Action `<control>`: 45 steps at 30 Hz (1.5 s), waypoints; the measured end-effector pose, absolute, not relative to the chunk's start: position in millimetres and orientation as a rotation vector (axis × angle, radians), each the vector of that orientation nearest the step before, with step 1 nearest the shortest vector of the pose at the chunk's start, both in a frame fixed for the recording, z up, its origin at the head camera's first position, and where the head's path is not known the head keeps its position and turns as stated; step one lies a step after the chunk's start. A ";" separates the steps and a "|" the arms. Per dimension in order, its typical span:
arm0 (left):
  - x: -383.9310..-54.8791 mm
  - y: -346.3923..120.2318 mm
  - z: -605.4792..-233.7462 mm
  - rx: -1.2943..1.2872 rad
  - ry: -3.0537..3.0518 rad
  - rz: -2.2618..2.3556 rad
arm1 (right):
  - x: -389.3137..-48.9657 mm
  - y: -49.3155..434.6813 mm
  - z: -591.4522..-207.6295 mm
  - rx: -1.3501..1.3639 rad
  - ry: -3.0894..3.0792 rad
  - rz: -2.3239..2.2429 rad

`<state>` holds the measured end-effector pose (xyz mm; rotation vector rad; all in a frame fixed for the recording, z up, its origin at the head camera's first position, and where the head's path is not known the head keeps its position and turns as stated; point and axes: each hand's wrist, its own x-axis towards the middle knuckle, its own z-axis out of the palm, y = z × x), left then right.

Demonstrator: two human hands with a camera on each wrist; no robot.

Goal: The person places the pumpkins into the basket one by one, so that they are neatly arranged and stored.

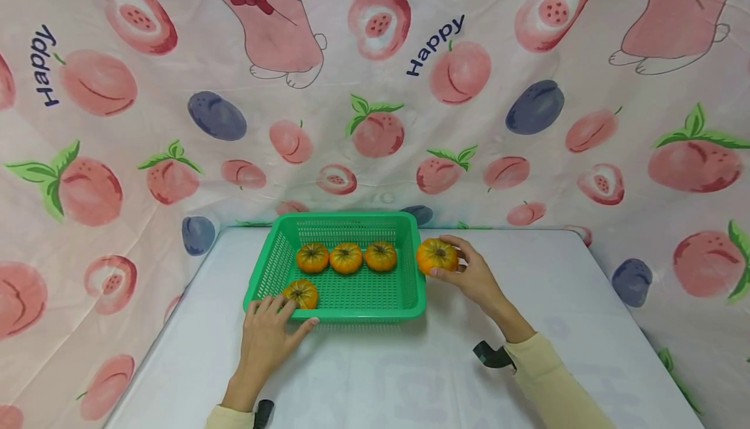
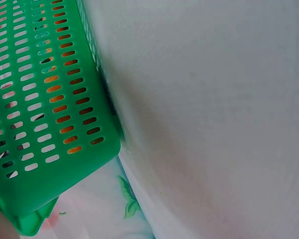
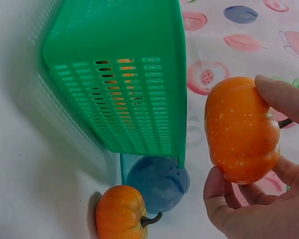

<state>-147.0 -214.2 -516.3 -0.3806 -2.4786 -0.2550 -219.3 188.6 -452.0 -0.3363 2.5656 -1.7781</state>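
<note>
A green plastic basket (image 1: 363,314) stands on the white table. Inside are small orange pumpkins: three in a row, the middle pumpkin (image 1: 346,258) among them, and a front pumpkin (image 1: 301,293) at the left. My left hand (image 1: 266,334) holds the basket's front left rim, fingers over it and thumb along the front. Beside the basket's right rim, my right hand (image 1: 474,276) grips another pumpkin (image 3: 241,129) between thumb and fingers, raised above the table. Below it in the right wrist view, a further pumpkin (image 3: 120,213) rests on the table, hidden in the head view.
White cloth covers the table (image 1: 433,364). A fruit-print curtain (image 1: 387,90) hangs behind it and at both sides. Black wrist straps or mounts (image 1: 492,355) show near both cuffs. The basket's perforated wall (image 2: 45,99) fills the left of the left wrist view.
</note>
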 end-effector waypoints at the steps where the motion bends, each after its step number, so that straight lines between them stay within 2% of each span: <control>1: -147.0 -214.3 -516.5 -0.382 -2.475 -0.255 | -219.1 187.9 -452.1 -0.338 2.561 -1.783; 45: -146.7 -214.6 -515.1 -0.409 -2.428 -0.266 | -212.4 162.3 -456.5 -0.424 2.491 -1.807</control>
